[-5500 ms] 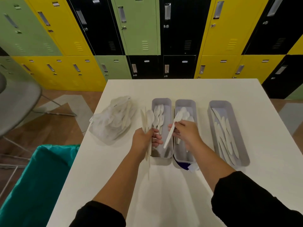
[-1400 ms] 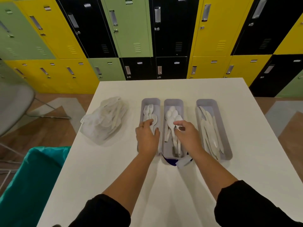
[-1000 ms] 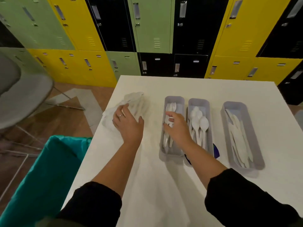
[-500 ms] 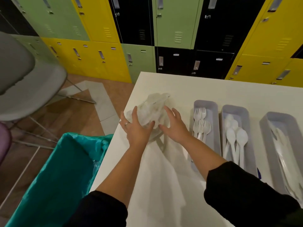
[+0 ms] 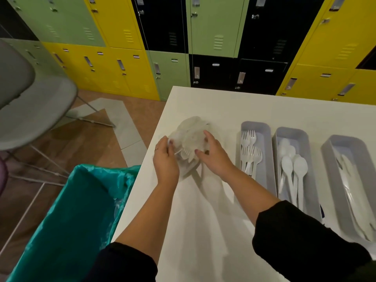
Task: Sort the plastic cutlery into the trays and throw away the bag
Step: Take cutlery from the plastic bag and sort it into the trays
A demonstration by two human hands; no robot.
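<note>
At the left edge of the white bench (image 5: 203,231), both hands are on the clear plastic bag (image 5: 190,132), and it's lifted just off the surface with a shadow under it. The left hand (image 5: 165,159) has its fingers curled round the bag's left side, pinching the film. The right hand (image 5: 213,154) cups the right side, thumb and fingers bent against the plastic. White cutlery shows through the film, and a fork's tines (image 5: 186,153) poke out low between the two hands; how many pieces are left inside is hard to tell through the crumpled plastic.

Over to the right, three grey trays sit side by side on the bench. The nearest tray (image 5: 264,127) holds white forks (image 5: 250,153), the middle tray (image 5: 305,135) has white spoons (image 5: 293,169), and the far-right tray (image 5: 325,159) carries pale knives (image 5: 354,190), blurred at the frame's edge.

Down beside the bench on the left stands a bin lined with a teal bag (image 5: 67,220). A grey chair (image 5: 30,98) sits on the floor further left, and green, yellow and black lockers (image 5: 213,27) fill the back wall.
</note>
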